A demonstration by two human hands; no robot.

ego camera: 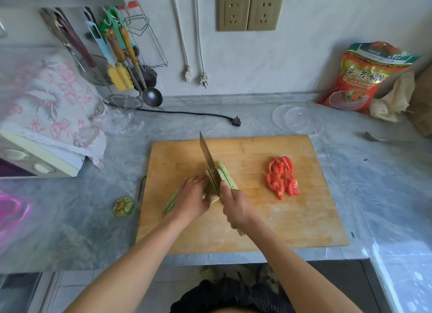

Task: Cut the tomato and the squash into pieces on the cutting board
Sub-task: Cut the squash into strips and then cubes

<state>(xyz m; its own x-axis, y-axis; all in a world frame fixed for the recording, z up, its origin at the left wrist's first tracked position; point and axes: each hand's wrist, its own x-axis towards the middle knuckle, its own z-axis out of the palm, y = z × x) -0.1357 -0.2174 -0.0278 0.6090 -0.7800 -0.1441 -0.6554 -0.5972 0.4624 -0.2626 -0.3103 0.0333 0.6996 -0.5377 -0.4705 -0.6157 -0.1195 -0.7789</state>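
Centrally on the cutting board [304, 219], the right hand [236, 207] grips one cleaver [208, 163], mid-cut through one squash [225, 175]. The left hand [192, 199] steadies the squash, fingers touching the blade; a slip could nick them. One pile of tomato slices [281, 177] lies at three o'clock.

Bright, even daylight; wide-angle view with soft edges.

Glare whitens the countertop [397, 254] at its near right corner; shadows are faint. Straight lines bow toward the frame's edges, and the left side, with the floral cloth [49, 97], is smeared and blurred.
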